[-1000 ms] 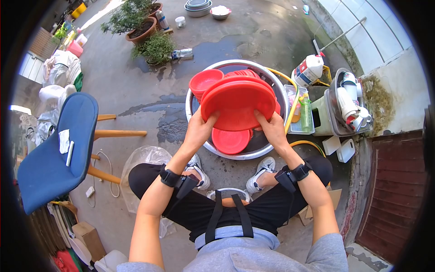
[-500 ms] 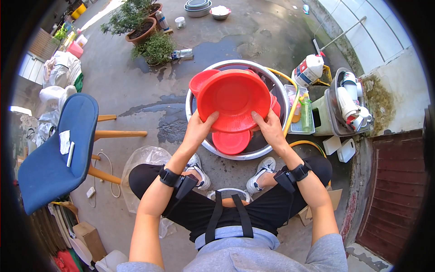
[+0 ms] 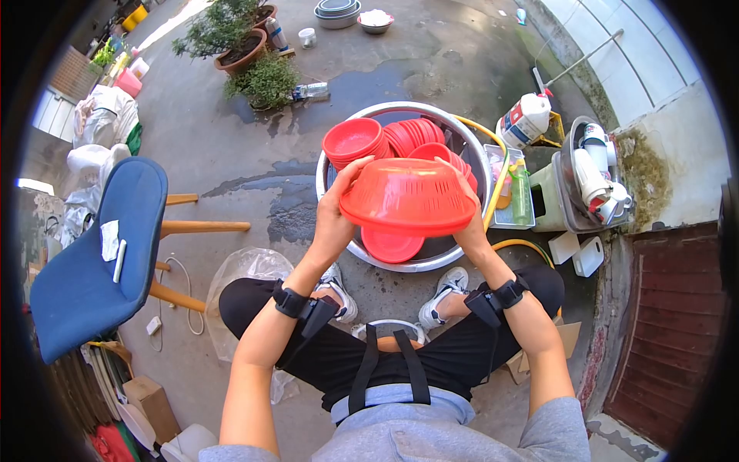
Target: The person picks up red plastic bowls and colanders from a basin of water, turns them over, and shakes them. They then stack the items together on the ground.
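My left hand [image 3: 333, 217] and my right hand [image 3: 466, 209] grip a red plastic basin [image 3: 408, 196] from its two sides. The basin is tipped, so its outer side with short slit-like marks faces me and its inside is hidden. Beneath it stands a large round metal tub [image 3: 321, 173]. In the tub lie stacked red bowls [image 3: 356, 138], a slanted row of red dishes [image 3: 414, 135], more red bowls [image 3: 440, 152] at the right and a red round piece [image 3: 392, 245] near my feet. Some fingers are hidden behind the basin.
A blue chair [image 3: 100, 254] stands at the left. Right of the tub are a yellow hose [image 3: 496, 196], a clear bin with bottles [image 3: 512, 219], a white jug [image 3: 526, 119] and a basin of containers [image 3: 573, 154]. Potted plants [image 3: 240, 58] stand farther back.
The red basin has been turned over: its inside faced me before, and now its outer side shows. It sits slightly lower, uncovering more red dishes in the tub.
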Demonstrator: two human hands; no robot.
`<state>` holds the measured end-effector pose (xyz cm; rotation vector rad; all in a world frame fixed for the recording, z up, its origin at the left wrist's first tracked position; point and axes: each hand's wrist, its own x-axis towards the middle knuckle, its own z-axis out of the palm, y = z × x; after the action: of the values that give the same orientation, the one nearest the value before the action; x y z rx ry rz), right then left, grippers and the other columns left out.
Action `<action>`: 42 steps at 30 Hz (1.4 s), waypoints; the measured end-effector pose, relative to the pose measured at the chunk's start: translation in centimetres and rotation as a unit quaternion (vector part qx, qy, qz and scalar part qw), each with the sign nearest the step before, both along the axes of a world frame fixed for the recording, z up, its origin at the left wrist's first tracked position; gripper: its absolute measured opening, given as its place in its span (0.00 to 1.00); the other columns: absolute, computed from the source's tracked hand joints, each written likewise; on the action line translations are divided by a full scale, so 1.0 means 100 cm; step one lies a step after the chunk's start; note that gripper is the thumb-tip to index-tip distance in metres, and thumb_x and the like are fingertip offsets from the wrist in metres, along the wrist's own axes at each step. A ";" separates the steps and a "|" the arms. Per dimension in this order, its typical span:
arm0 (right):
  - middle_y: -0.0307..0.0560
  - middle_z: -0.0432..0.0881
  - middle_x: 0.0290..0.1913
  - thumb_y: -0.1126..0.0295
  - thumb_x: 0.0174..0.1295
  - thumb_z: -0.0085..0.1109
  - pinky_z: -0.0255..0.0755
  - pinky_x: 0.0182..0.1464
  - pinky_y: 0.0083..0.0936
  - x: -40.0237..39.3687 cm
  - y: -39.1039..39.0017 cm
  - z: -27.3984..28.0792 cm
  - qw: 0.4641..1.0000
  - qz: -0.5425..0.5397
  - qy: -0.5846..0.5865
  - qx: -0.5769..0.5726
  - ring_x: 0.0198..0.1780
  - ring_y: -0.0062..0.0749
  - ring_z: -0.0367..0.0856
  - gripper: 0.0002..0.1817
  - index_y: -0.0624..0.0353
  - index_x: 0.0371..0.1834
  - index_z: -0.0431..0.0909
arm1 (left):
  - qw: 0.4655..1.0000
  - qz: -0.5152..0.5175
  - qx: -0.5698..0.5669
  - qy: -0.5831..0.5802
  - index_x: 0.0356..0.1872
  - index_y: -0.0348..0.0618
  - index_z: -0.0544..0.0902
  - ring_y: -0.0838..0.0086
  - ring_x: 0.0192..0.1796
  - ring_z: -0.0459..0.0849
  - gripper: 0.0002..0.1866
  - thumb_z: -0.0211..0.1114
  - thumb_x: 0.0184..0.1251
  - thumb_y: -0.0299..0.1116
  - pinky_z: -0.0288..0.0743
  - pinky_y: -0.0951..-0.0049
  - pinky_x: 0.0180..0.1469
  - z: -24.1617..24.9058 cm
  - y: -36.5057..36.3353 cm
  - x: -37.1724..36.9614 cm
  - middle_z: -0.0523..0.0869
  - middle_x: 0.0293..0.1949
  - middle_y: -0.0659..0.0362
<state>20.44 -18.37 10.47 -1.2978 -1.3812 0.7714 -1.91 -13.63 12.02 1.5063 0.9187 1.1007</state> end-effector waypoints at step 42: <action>0.55 0.86 0.39 0.64 0.66 0.59 0.77 0.45 0.31 0.002 -0.013 -0.004 0.991 0.036 -0.104 -0.073 0.42 0.43 0.86 0.21 0.60 0.60 0.71 | 0.989 0.078 -0.082 0.096 0.51 0.37 0.81 0.77 0.46 0.82 0.15 0.65 0.63 0.26 0.75 0.74 0.50 -0.040 0.011 -0.041 0.87 0.43 0.59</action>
<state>20.68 -19.63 10.10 -1.4811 -1.5684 0.8172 -6.02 -12.48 8.00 1.4404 1.2473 0.9761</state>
